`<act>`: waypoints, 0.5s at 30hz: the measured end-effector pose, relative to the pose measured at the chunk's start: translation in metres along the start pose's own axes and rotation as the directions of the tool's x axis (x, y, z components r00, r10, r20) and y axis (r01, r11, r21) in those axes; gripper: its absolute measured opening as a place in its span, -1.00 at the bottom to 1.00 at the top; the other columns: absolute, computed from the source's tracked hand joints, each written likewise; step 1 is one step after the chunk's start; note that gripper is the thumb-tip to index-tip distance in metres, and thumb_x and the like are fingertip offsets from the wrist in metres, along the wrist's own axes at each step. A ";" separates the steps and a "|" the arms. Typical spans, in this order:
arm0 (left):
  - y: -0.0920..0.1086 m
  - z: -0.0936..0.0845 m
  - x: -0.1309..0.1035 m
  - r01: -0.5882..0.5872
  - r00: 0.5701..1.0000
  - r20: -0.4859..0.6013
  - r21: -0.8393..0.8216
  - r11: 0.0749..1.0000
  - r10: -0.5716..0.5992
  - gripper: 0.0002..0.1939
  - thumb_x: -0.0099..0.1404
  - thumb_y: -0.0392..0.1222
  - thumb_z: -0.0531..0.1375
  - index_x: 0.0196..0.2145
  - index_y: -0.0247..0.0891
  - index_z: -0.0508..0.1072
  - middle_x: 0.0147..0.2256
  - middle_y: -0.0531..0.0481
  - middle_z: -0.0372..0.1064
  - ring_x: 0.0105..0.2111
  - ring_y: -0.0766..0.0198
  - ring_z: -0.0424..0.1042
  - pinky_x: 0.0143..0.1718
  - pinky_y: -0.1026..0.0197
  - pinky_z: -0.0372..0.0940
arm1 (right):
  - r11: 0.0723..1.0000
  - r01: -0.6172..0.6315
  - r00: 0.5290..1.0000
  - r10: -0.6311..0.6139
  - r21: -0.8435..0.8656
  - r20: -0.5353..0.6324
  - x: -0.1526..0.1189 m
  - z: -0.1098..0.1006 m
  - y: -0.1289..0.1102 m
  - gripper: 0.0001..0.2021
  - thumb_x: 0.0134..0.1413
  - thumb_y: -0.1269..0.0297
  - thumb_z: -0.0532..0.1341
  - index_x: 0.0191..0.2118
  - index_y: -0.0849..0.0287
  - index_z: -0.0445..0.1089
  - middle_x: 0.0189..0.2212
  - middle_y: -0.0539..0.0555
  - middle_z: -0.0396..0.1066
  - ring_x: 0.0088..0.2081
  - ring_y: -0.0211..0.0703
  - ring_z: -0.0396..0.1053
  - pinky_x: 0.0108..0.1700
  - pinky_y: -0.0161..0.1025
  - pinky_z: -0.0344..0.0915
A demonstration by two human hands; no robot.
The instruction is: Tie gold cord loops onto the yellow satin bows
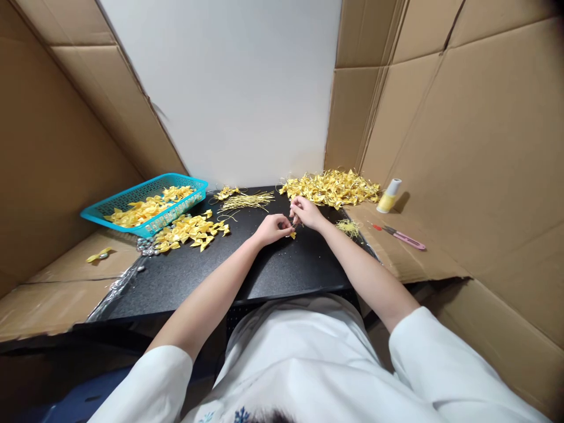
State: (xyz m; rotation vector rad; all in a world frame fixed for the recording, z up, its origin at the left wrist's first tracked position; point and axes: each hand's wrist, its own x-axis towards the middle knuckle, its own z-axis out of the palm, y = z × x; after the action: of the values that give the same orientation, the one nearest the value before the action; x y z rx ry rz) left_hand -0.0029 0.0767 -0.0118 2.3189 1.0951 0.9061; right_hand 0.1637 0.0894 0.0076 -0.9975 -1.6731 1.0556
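My left hand (274, 229) is closed in a pinch over the black tabletop, with a small yellow ribbon bow (293, 235) at its fingertips, mostly covered by them. Close beside it, my right hand (305, 212) is also closed, its fingertips meeting just above the bow. What the right fingers grip is too small to make out. Behind the hands lies a bundle of thin gold cords (247, 200). A large heap of yellow bows with cords (332, 188) is just beyond my right hand.
A turquoise basket (199, 189) of yellow bows stands at the left, loose bows (189, 230) and silvery beads (147, 247) before it. To the right are thread scraps (349, 228), a yellow thread spool (388, 197) and a pink-handled tool (408, 238). Cardboard walls (484, 147) flank the table.
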 end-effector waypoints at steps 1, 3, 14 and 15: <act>0.000 0.000 0.000 0.016 1.000 0.005 -0.035 0.999 -0.016 -0.80 0.06 -0.11 0.27 -0.55 -0.29 0.44 -0.55 0.08 0.31 -0.52 0.38 0.22 -0.42 0.29 0.10 | 0.999 -0.031 0.998 0.030 -0.036 -0.050 0.000 -0.001 0.004 -0.86 0.18 0.40 0.09 -0.41 0.12 0.14 -0.62 -0.14 0.28 -0.68 -0.37 0.24 -0.59 -0.40 0.23; 0.001 0.000 0.000 0.058 0.998 0.036 -0.134 0.989 -0.054 -0.82 0.01 -0.13 0.26 -0.57 -0.29 0.39 -0.57 0.09 0.28 -0.53 0.39 0.20 -0.44 0.30 0.09 | 0.991 -0.087 0.990 0.074 -0.106 -0.118 0.000 -0.002 0.010 -0.82 0.17 0.46 0.10 -0.44 0.12 0.15 -0.68 -0.17 0.20 -0.72 -0.39 0.18 -0.64 -0.41 0.20; 0.010 -0.003 0.001 0.188 0.981 0.052 -0.470 0.862 -0.185 -0.84 -0.14 -0.23 0.26 -0.57 -0.28 0.33 -0.63 0.19 0.17 -0.58 0.45 0.09 -0.49 0.33 0.00 | 0.945 -0.071 0.992 0.032 -0.319 -0.125 0.001 0.000 0.022 -0.86 0.06 0.44 0.14 -0.49 0.16 0.25 -0.67 -0.15 0.12 -0.64 -0.37 0.11 -0.52 -0.37 0.13; 0.011 -0.003 0.001 0.173 0.982 0.016 -0.493 0.852 -0.190 -0.86 -0.14 -0.24 0.25 -0.54 -0.29 0.38 -0.59 0.16 0.23 -0.56 0.43 0.13 -0.46 0.32 0.04 | 0.931 -0.050 0.993 0.008 -0.361 -0.119 0.001 0.000 0.023 -0.87 0.04 0.43 0.16 -0.49 0.17 0.27 -0.66 -0.15 0.13 -0.62 -0.36 0.10 -0.50 -0.37 0.11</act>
State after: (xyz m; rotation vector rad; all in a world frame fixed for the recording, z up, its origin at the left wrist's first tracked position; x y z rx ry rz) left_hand 0.0011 0.0715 -0.0030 1.7557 0.9399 1.0137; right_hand 0.1675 0.0977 -0.0134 -1.2985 -1.7990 0.7008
